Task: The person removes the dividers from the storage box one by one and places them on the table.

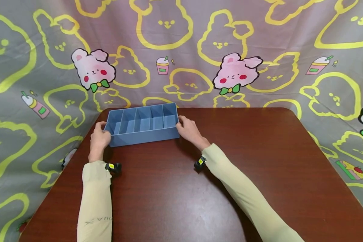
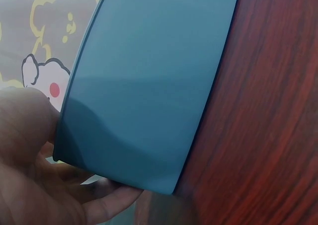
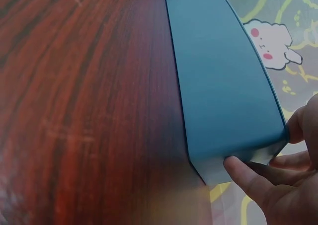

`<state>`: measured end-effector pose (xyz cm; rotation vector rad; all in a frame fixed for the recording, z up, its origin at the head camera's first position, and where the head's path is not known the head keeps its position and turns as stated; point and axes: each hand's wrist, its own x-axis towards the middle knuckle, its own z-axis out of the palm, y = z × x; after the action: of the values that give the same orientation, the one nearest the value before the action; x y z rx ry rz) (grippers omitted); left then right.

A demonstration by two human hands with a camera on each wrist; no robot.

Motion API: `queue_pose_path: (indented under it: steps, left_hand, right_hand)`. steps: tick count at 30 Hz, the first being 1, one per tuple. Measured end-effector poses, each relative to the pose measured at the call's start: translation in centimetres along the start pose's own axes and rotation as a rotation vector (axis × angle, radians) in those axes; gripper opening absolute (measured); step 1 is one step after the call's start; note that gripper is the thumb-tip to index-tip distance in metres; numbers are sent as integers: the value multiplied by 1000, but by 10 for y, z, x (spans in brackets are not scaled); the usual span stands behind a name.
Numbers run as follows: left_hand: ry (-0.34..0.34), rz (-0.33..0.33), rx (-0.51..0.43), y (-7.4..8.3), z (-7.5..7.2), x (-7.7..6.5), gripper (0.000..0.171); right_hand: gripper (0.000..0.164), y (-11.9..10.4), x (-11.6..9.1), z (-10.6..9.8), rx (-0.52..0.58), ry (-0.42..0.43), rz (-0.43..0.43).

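A blue plastic organizer box (image 1: 145, 136), split by thin dividers into several compartments in a row, is at the far left of the table, slightly angled. My left hand (image 1: 99, 138) grips its left end, thumb at the rim near the front corner. In the left wrist view, that hand's fingers (image 2: 112, 203) curl round the end of the box (image 2: 149, 91). At the opposite end, my right hand (image 1: 192, 130) holds the box by its right side. The right wrist view has a fingertip (image 3: 232, 164) pressed on the end wall and the thumb at the rim.
The box is on a dark reddish-brown wooden table (image 1: 157, 191), close to its back edge. A grey curtain (image 1: 193, 37) with yellow outlines and pink cartoon animals hangs directly behind and at the sides. Small black cameras (image 1: 113, 167) are strapped at both wrists, over light sleeves.
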<state>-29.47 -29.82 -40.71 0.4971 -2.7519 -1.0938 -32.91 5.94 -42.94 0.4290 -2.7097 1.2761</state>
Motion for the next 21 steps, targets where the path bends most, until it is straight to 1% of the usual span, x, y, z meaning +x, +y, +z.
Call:
queue_pose_path:
  steps: [7,13,17,21]
  left_hand:
    - [-3,5,-3,0,-1,1,54]
    - [14,1,-1,-1,-3,1,54]
    - [5,17,-8,1,-1,2,53]
    - [-2,6,-16,0,-1,1,53]
  right_hand:
    - [47,-1,0,0,13,2,17]
    - [49,-2,1,0,22,-17,11]
    - [49,-2,0,-4,15,-12,34]
    - [51,-3,1,-6,8,-35,52]
